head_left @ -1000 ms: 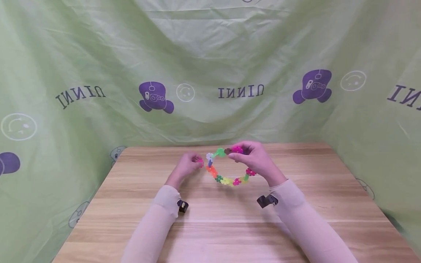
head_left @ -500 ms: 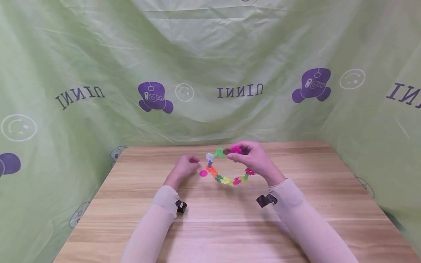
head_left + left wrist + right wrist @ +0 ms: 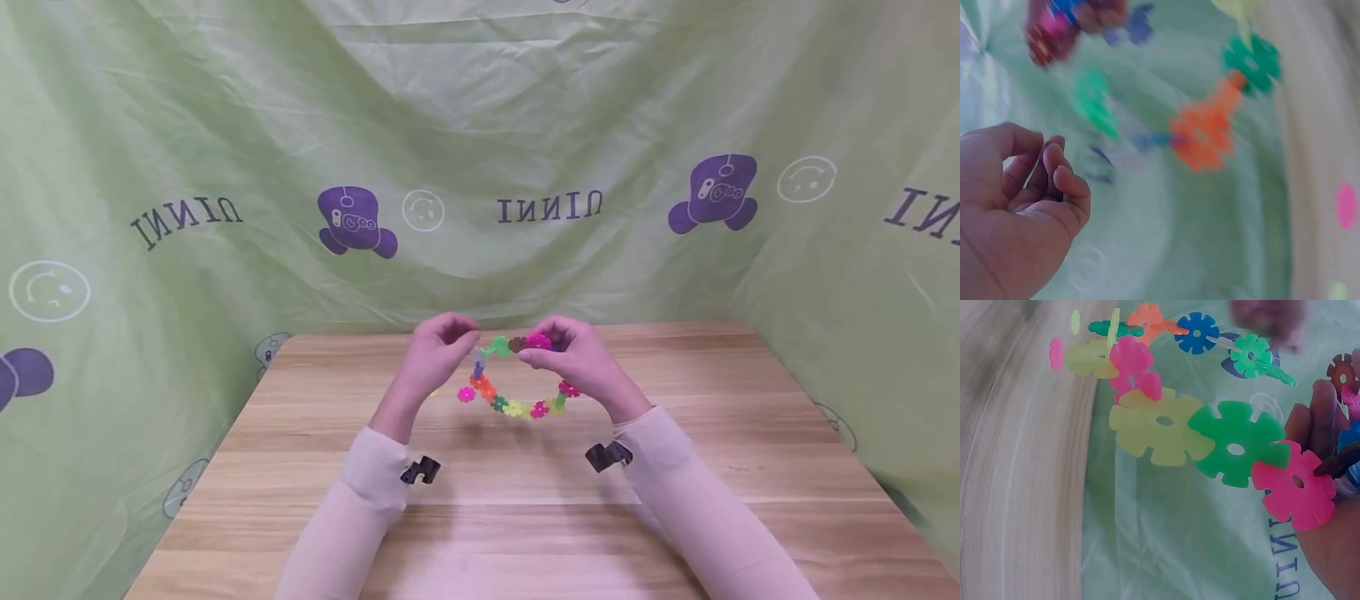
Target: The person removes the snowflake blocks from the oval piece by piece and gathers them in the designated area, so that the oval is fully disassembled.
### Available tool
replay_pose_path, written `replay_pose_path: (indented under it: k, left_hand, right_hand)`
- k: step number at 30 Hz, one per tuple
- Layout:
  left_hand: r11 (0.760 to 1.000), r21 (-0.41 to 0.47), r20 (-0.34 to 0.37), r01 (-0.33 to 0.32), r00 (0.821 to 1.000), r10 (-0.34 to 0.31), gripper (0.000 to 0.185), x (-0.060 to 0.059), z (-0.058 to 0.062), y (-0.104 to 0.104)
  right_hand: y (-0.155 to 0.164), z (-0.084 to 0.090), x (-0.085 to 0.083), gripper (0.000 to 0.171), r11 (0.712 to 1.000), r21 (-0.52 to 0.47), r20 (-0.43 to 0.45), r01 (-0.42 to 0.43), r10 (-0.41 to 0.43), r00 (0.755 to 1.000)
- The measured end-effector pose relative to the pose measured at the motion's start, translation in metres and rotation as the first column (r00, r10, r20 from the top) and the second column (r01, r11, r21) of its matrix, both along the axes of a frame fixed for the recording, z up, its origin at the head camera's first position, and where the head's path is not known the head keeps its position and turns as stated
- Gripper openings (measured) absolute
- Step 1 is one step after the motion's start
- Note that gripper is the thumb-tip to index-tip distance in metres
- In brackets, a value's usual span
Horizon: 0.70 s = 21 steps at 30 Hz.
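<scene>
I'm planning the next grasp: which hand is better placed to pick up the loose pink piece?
Probably the left hand: it's nearer the loose pink piece and appears to hold nothing, while the right hand holds the flower chain.

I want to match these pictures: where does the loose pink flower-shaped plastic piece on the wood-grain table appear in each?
Head: loose pink flower-shaped plastic piece just below centre.
Left wrist: pink piece at the right edge, below mid-height.
Right wrist: pink piece at upper left.
Shared landmark: linked orange flower-shaped plastic pieces, seen in all three.
</scene>
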<state>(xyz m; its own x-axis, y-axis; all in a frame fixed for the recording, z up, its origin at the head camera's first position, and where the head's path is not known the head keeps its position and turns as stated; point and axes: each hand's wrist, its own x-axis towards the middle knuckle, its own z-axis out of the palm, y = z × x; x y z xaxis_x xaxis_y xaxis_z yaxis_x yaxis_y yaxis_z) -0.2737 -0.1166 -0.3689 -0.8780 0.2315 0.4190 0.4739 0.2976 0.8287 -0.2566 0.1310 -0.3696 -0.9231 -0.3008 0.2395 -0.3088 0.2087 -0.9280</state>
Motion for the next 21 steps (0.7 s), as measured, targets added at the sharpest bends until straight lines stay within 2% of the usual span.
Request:
replay_pose_path:
  k: [2,4,8,12,16,21]
  left_hand:
    - [0.997,-0.036,-0.073,0.063,0.995,-0.065,0.011,0.011,0.010,0.009]
    - [0.990,-0.077,-0.131,0.120,0.983,-0.129,0.010,0.019,0.017,0.017]
    - [0.978,-0.134,-0.185,0.161,0.965,-0.185,0.011,0.026,0.023,0.026]
    - [0.971,-0.158,-0.120,0.178,0.973,-0.198,0.017,0.026,0.022,0.026]
    - [0.962,-0.174,-0.045,0.208,0.975,-0.219,0.023,0.024,0.015,0.024]
    - [0.957,-0.160,-0.026,0.241,0.968,-0.248,0.025,0.022,0.012,0.023]
  right_hand:
    - [-0.001,0.001,0.001,0.033,1.000,-0.005,-0.001,-0.003,0.003,1.000]
    - [-0.001,0.001,0.001,0.032,1.000,-0.008,-0.007,-0.011,0.011,1.000]
    - [-0.002,0.002,0.001,0.028,0.999,-0.015,-0.020,-0.030,0.030,0.999]
    - [-0.002,0.007,0.005,0.021,0.998,-0.029,-0.032,-0.059,0.058,0.998]
    - [-0.002,0.005,0.007,0.023,0.997,-0.039,-0.056,-0.074,0.071,0.996]
    - [-0.002,0.001,0.004,0.025,0.996,-0.039,-0.065,-0.083,0.080,0.995]
